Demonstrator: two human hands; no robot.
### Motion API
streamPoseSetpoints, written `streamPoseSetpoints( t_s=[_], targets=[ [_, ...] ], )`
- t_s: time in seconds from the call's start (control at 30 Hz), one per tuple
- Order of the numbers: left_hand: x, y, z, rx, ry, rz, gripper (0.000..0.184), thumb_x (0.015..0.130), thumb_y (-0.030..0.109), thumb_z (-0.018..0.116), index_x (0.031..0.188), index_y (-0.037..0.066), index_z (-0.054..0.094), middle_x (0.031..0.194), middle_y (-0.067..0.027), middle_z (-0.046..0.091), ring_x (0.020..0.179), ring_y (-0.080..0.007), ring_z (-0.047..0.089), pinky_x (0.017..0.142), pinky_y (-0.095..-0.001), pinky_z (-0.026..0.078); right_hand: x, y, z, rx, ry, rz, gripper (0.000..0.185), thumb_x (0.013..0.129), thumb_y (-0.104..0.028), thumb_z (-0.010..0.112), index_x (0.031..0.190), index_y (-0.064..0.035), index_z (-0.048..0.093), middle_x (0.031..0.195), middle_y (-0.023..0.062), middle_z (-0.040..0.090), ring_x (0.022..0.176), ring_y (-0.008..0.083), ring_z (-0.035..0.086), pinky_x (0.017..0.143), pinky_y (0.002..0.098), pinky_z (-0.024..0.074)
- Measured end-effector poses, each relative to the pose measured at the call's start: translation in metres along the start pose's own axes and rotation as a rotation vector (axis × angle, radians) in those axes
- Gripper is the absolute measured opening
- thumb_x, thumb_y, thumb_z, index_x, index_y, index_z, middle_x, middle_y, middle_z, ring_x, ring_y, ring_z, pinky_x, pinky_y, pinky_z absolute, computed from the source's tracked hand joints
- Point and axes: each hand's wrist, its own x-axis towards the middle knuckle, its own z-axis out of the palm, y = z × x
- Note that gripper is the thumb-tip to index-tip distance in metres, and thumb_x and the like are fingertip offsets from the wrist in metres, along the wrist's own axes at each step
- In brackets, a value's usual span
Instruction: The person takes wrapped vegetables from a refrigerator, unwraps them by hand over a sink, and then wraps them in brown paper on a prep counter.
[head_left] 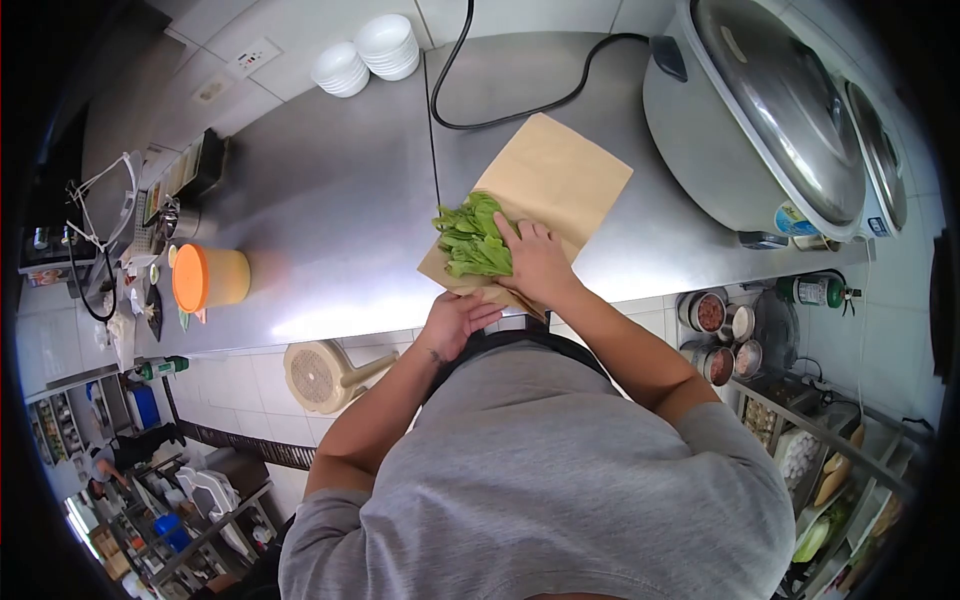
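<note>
A bunch of leafy greens (pixel 474 236) lies on a sheet of brown paper (pixel 560 165) spread on the steel counter. My right hand (pixel 537 262) presses over the near right side of the bunch, its thumb across the leaves and the stem ends hidden beneath it. At the counter's front edge, my left hand (pixel 460 322) has its fingers on the near corner of the paper, which is folded up there. The undersides of both hands are out of sight.
Left on the counter (pixel 330 190) stands an orange-lidded tub (pixel 190 280). Stacked white bowls (pixel 387 45) and a black cable (pixel 520 125) lie at the back. A large lidded cooker (pixel 690 130) occupies the right. Below are a beige stool (pixel 315 375) and metal food containers (pixel 708 312).
</note>
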Motion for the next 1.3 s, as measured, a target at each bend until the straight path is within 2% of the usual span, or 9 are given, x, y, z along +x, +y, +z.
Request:
streamPoseSetpoints(
  t_s=[0.13,0.23,0.43,0.6,0.73,0.87,0.97,1.07,1.3],
  targets=[
    [0.002,0.005,0.006,0.321,-0.099,0.187,0.028,0.093,0.003,0.051,0.121,0.001,0.051,0.123,-0.0154,0.057,0.108,-0.0279,0.061,0.094,-0.0402,0.05,-0.008,0.008,-0.006,-0.009,0.035,-0.039,0.092,0.068,-0.033,0.076,0.146,-0.0099,0.033,0.114,0.014,0.05,0.11,0.0297,0.046,0.091,0.0409,0.0363],
    [0.002,0.015,0.018,1.431,-0.285,0.933,0.045,0.085,0.005,0.059,0.129,0.005,0.048,0.136,-0.0159,0.047,0.124,-0.0316,0.048,0.102,-0.0428,0.041,-0.007,0.016,0.01,-0.034,0.08,-0.064,0.084,0.069,-0.026,0.072,0.144,-0.0096,0.038,0.113,0.0141,0.05,0.109,0.0301,0.046,0.09,0.0403,0.036],
    [0.028,0.042,0.035,2.018,-0.092,1.207,0.058,0.078,0.013,0.068,0.131,0.009,0.048,0.137,-0.0112,0.046,0.132,-0.0282,0.04,0.113,-0.0458,0.024,-0.008,0.023,-0.005,0.179,0.084,-0.047,0.071,0.069,-0.017,0.069,0.136,-0.0052,0.046,0.11,0.0171,0.053,0.108,0.033,0.049,0.09,0.0416,0.0397],
    [0.067,0.075,0.037,2.069,-0.468,0.916,0.056,0.071,0.026,0.075,0.119,0.007,0.055,0.122,-0.0114,0.058,0.12,-0.0274,0.05,0.111,-0.0477,0.025,-0.032,0.043,-0.047,0.621,0.38,-0.003,0.064,0.069,-0.01,0.07,0.13,-0.0062,0.052,0.112,0.0191,0.056,0.107,0.0357,0.053,0.092,0.0419,0.0435],
    [0.086,0.097,0.084,2.119,-0.547,0.569,0.036,0.073,0.025,0.073,0.102,0.006,0.065,0.106,-0.0166,0.063,0.104,-0.0318,0.058,0.094,-0.0447,0.042,-0.067,0.003,-0.052,0.295,0.452,-0.235,0.053,0.071,0.0,0.062,0.124,-0.001,0.054,0.114,0.0194,0.056,0.106,0.0347,0.053,0.093,0.0408,0.0427],
    [0.111,0.103,0.123,2.146,-0.668,0.359,0.024,0.075,0.019,0.07,0.095,0.007,0.069,0.098,-0.0183,0.064,0.094,-0.0322,0.061,0.077,-0.0444,0.047,-0.062,0.002,0.003,-0.332,0.404,0.003,0.062,0.075,-0.009,0.063,0.133,0.0035,0.043,0.124,0.0186,0.051,0.118,0.0319,0.048,0.102,0.0489,0.034],
    [0.128,0.111,0.131,2.166,-0.766,0.235,0.041,0.075,0.017,0.07,0.115,0.012,0.066,0.119,-0.0177,0.06,0.11,-0.0327,0.056,0.088,-0.0391,0.046,-0.056,0.009,0.012,-0.429,0.419,0.029,0.065,0.075,-0.014,0.064,0.133,0.0046,0.041,0.127,0.0194,0.049,0.12,0.032,0.046,0.101,0.0503,0.0341],
    [0.188,0.105,0.093,1.822,-0.619,0.752,0.051,0.085,0.032,0.062,0.134,0.02,0.053,0.142,-0.0138,0.044,0.13,-0.0332,0.041,0.105,-0.0386,0.036,-0.038,0.024,0.013,-0.295,0.373,0.11,0.064,0.075,-0.018,0.067,0.131,0.0006,0.044,0.125,0.0176,0.051,0.118,0.0304,0.048,0.099,0.047,0.0365],
    [0.163,0.115,0.121,1.941,-0.182,0.424,0.063,0.097,0.052,0.032,0.142,0.01,0.041,0.148,-0.0155,0.035,0.138,-0.03,0.03,0.113,-0.0467,0.025,-0.012,0.067,-0.03,0.036,0.099,0.22,0.053,0.064,-0.028,0.074,0.109,-0.0034,0.058,0.102,0.0138,0.064,0.1,0.0292,0.061,0.084,0.039,0.0488]
  ],
)
